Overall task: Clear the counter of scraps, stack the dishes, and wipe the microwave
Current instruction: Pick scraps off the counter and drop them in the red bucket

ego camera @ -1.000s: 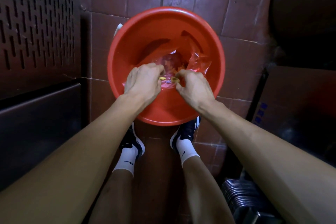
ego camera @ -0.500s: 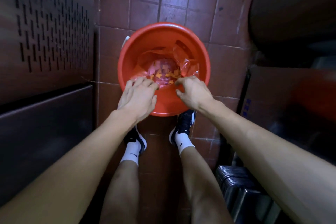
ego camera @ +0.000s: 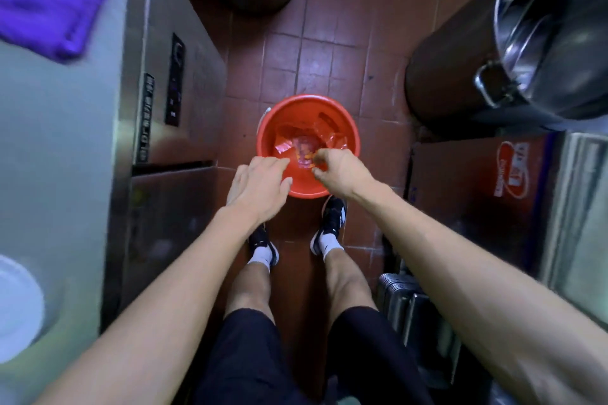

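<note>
Now I've straightened up from the red bucket (ego camera: pixel 308 128) at twelve o'clock; the scraps (ego camera: pixel 304 149) lie inside. My left hand (ego camera: pixel 260 182) hangs flat and empty, my right hand (ego camera: pixel 339 168) loosely curled, seemingly empty, so the dishes likely come next.

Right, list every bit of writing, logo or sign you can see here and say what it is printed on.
Nothing here can be read in full.
Cardboard box: red and white logo with large characters, too blurred to read.
Same box, left edge: small blue marks, too small.
Steel cabinet, vertical label strip: a row of characters, blurred.
Black control panel: small symbols, unreadable.
Socks: a small dark mark, no words.
</note>
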Available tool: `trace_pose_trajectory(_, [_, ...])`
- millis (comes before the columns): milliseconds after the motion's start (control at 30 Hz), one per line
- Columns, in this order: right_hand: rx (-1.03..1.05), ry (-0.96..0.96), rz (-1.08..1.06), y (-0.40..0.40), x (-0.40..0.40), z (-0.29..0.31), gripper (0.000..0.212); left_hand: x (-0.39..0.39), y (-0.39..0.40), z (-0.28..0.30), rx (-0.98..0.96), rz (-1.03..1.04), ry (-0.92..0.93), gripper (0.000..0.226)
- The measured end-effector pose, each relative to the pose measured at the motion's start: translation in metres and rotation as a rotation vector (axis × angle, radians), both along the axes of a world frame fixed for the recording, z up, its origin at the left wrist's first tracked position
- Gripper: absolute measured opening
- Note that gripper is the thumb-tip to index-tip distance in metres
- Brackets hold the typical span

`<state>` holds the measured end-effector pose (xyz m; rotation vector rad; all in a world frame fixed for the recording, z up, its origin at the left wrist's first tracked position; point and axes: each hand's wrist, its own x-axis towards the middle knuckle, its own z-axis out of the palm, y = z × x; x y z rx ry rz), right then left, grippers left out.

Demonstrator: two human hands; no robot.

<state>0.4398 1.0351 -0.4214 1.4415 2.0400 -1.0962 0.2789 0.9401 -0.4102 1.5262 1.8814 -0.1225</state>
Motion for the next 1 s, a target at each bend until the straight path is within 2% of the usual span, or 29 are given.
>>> trace_pose_trajectory(233, [0.08,0.061,-0.043,-0.03,-0.018,0.094,0.031,-0.022,-0.022,0.092,0.085,0.008,0.039,0.046])
trace_pose_trajectory(433, [0.254,0.148,0.015,-0.032,-0.023,0.156,0.047,-0.039,-0.039,0.143,0.083,0.058,0.123,0.049])
trace_pose_trajectory(533, [0.34,0.221,0.103,-0.028,-0.021,0.182,0.041,-0.041,-0.043,0.164,0.104,0.108,0.171,0.049])
trace_pose_trajectory(767, [0.408,0.287,0.314,-0.023,-0.011,0.223,0.047,-0.024,-0.058,0.207,0.166,0.273,0.253,0.051])
trace_pose_trajectory(1000, [0.439,0.447,0.546,-0.041,-0.03,0.247,0.042,-0.003,-0.112,0.231,0.238,0.545,0.247,0.046])
